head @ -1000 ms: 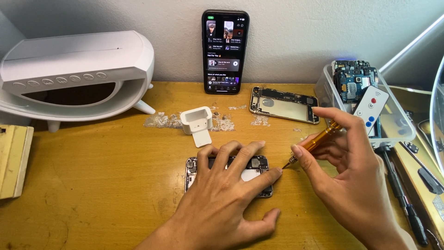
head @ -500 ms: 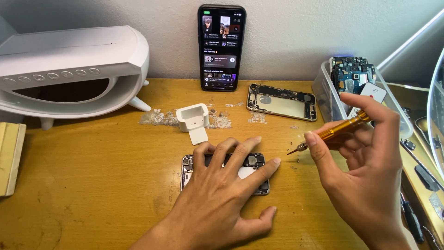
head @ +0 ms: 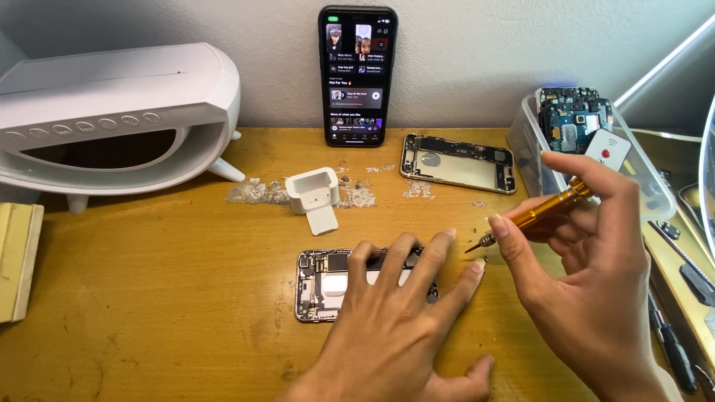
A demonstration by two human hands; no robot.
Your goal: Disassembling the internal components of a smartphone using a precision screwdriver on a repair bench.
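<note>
Head view showed the right hand (head: pixel 588 298) pinching a gold-handled screwdriver (head: pixel 547 210) between thumb and fingers, shaft slanted down to the left, tip lifted off the desk and just right of the left hand's fingertips. Tip was apart from the opened phone (head: pixel 324 285), not touching it. Left hand (head: pixel 395 327) lay flat, fingers spread wide, pressed on the right part of that opened phone, holding nothing. Phone lay face-open on the wooden desk (head: pixel 164 298), circuit board and white part exposed at its left end, right end hidden under the fingers.

Up and left of the left hand: small white box-shaped holder (head: pixel 314 195) with a flap in front, pale debris scattered both sides of it. Straight up from the screwdriver tip: a second bare phone frame (head: pixel 458 162), lying flat, well apart from the grip. Behind that, a black phone (head: pixel 358 74) stood upright against the wall, screen lit. Far left of both hands: a large white rounded device on legs (head: pixel 119 112); a pale yellow block (head: pixel 18 257) at the left edge.

Just behind the right hand: clear plastic tray (head: pixel 525 145) with circuit boards and a white remote with a red button (head: pixel 607 149). Dark tools (head: pixel 670 342) lay right of the right hand, partly cut off.
</note>
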